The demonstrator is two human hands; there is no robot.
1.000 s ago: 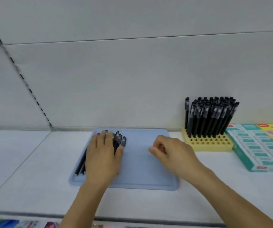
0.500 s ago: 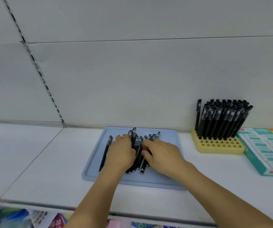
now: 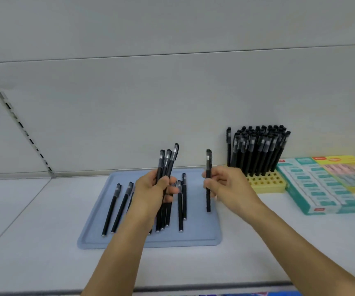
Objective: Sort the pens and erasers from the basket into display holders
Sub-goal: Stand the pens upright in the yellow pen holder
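Nearest, both forearms reach up from the bottom edge over the white bench [image 3: 257,248]. At centre frame the left hand [image 3: 150,193] grips a bundle of black pens [image 3: 165,167], fingers curled round them, caps up above the fist. Just right of it, apart from the bundle, the right hand [image 3: 229,186] pinches a single pen [image 3: 208,180] upright. Under both hands lies the blue tray [image 3: 200,233], with loose pens [image 3: 117,207] lying flat left of and between the hands. Farther back, right of centre, the yellow holder [image 3: 266,183] stands packed with upright pens. At the right edge sits the eraser box [image 3: 319,186].
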